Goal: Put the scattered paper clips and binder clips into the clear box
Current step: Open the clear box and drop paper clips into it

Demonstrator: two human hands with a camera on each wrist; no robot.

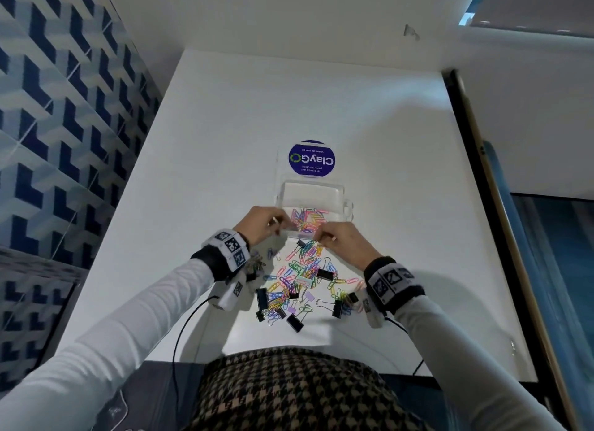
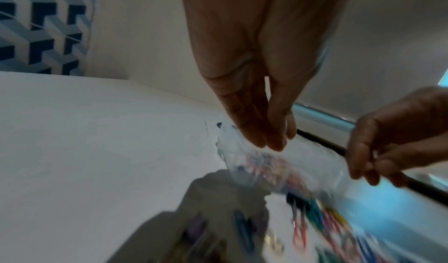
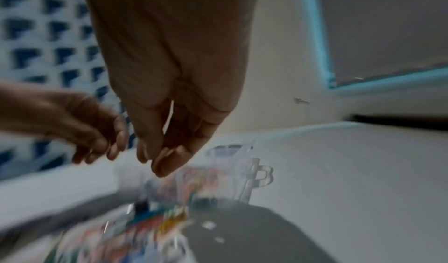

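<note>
The clear box (image 1: 345, 205) stands open mid-table with several coloured paper clips (image 1: 307, 220) inside. It shows blurred in the left wrist view (image 2: 315, 163) and the right wrist view (image 3: 252, 179). A scattered pile of paper clips (image 1: 302, 271) and black binder clips (image 1: 324, 273) lies on the table between the box and me. My left hand (image 1: 266, 224) is at the box's near left corner, fingers (image 2: 266, 140) fairly straight over the rim and holding nothing I can see. My right hand (image 1: 340, 240) hovers at the near rim, its fingertips (image 3: 162, 163) drawn together against the thumb, with nothing visible between them.
The white table (image 1: 225, 141) has a round blue sticker (image 1: 311, 157) just behind the box. A patterned blue wall (image 1: 64, 109) runs along the left. A dark rail (image 1: 482, 189) edges the table on the right. Cables (image 1: 180, 327) trail from both wrists.
</note>
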